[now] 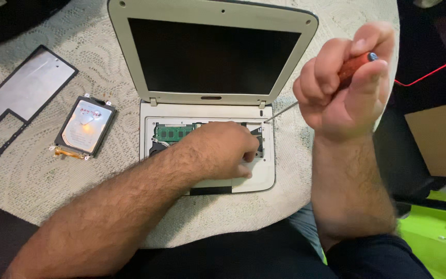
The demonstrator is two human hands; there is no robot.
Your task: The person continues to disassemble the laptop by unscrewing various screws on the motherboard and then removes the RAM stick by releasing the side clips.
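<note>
Laptop [207, 111] lies open on the round table [42, 175], keyboard off, a corner screw being worked.
Right hand [344, 85] is clamped on the screwdriver [357, 63], tip at the top right corner; left hand [223, 150], fingers curled, braces the base. Next likely needs steady turning.

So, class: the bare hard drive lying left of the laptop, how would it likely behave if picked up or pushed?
The hard drive looks like a rigid metal block, so probably stiff and heavy for its size. Lying flat on the textured tablecloth, it would likely drag, not roll. Its flex connector looks fragile.
</note>
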